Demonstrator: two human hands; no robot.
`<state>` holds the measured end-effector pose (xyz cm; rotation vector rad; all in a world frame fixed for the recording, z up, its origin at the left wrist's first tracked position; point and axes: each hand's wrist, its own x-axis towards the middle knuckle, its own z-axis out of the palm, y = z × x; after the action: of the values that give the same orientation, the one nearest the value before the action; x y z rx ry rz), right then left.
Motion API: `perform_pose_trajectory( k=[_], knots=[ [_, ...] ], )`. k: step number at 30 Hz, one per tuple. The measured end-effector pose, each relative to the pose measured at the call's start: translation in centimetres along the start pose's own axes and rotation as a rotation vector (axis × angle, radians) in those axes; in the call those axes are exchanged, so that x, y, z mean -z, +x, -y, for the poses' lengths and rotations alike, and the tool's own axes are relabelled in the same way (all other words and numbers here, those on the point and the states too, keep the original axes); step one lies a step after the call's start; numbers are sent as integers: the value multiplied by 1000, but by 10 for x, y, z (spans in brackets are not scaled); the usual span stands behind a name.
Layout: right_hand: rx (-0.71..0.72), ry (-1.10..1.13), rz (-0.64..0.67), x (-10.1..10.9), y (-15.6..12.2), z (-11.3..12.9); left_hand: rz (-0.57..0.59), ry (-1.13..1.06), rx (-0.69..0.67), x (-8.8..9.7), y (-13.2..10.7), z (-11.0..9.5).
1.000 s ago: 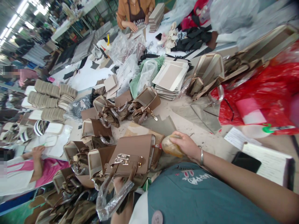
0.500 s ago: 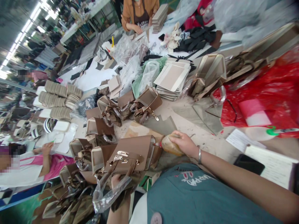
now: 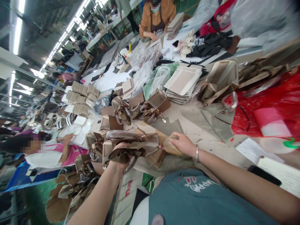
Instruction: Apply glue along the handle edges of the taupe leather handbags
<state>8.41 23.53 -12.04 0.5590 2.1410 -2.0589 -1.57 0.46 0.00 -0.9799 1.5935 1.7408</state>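
Across the cluttered table (image 3: 194, 125), the left hand (image 3: 122, 150) had come up over the bag (image 3: 142, 144) at lower centre and gripped its bunched top, hiding its front, while the right hand (image 3: 184, 144) stayed closed round a bottle (image 3: 170, 146) touching its edge.

A brown handbag (image 3: 140, 145), its handles wrapped in clear plastic, is tipped on its side at lower centre. Just right, an amber squeeze bottle (image 3: 171, 147) lies sideways, red nozzle touching it.
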Motion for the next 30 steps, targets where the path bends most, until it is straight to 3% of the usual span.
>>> perform_pose_trajectory(
  k=[9,15,20,24,30],
  knots=[
    [0,-13,-55,-11,-15,-5,191,176,45,-31,29,-30],
    [-30,29,-159,-11,-32,3,223,211,121,-30,41,-35],
    [-13,-16,-98,-18,-33,1,211,180,97,-35,41,-35],
    [105,-164,-73,-24,-30,-2,183,189,67,-41,37,-36],
    [497,-410,-58,-19,-35,3,184,176,71,-39,37,-35]
  ],
)
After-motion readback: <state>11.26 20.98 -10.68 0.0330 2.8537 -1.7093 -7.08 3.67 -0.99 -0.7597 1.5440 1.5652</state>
